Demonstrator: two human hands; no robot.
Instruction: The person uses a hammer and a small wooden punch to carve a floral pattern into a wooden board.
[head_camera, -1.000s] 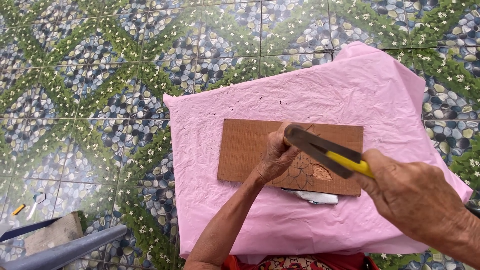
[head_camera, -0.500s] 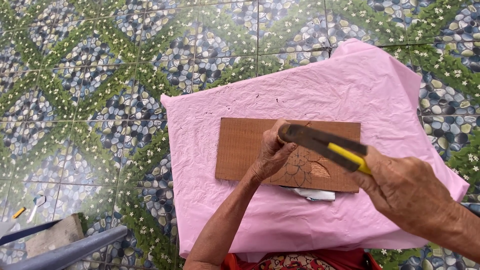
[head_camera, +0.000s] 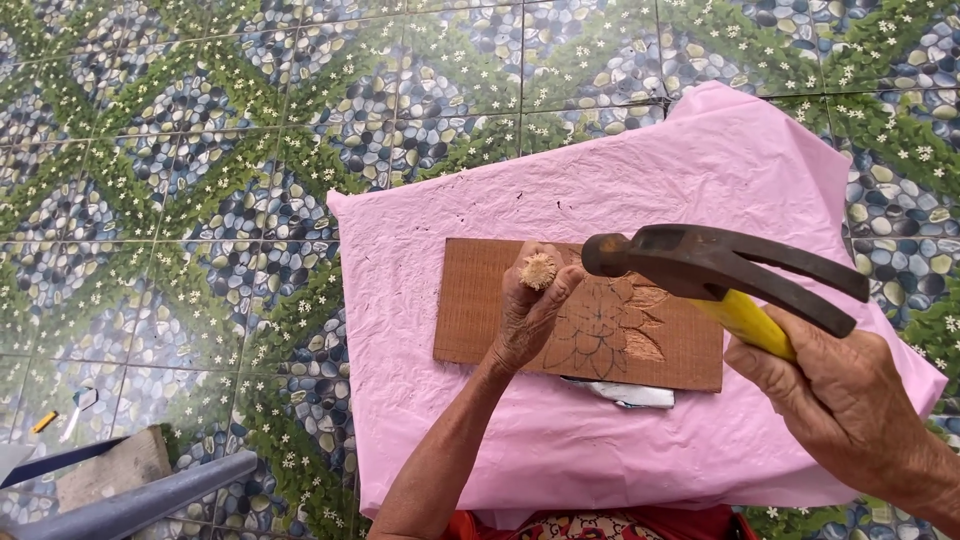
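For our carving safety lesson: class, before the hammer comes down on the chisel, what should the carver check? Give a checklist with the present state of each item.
1. Left hand grips the chisel upright on the wooden board: ok.
2. Right hand holds the hammer firmly by its yellow handle: ok.
3. Hammer face lined up with the frayed chisel head: ok, it sits close beside it.
4. Fingers clear of the chisel's striking end: not ok, they wrap just below it.
5. Board lies flat on the pink sheet: ok.
6. Chisel tip placed on the drawn flower line: cannot tell, the hand hides it.
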